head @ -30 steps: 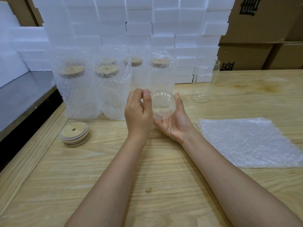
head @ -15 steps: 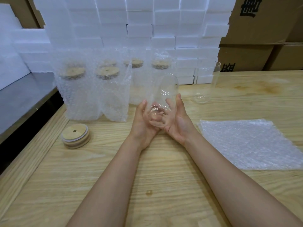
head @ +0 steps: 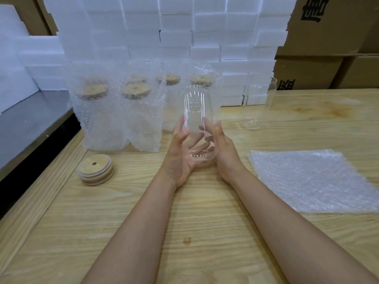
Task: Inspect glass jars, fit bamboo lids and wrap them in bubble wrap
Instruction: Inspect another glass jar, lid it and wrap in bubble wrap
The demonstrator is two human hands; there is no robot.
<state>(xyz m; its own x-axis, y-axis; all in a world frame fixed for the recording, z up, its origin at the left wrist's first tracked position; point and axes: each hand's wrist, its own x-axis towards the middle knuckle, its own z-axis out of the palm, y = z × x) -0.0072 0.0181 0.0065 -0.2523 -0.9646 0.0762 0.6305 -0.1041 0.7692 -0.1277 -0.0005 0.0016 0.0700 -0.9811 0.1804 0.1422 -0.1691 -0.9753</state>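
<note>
Apparent inspection stage: left hand (head: 180,154) and right hand (head: 224,154) both clasp 1 clear lidless glass jar (head: 197,111); lidded bubble-wrapped jars (head: 102,119) stand finished behind, while stacked round bamboo lids (head: 96,170) and flat bubble-wrap sheet (head: 307,181) await.

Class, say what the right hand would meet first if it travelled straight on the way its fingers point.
The right hand points away, alongside the jar it holds; it would probably reach the rightmost wrapped jar first, though depth is hard to judge.

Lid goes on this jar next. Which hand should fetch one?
Left. The bamboo lids lie on the table left of the left hand, nothing between. The right hand can hold the glass jar meanwhile.
</note>
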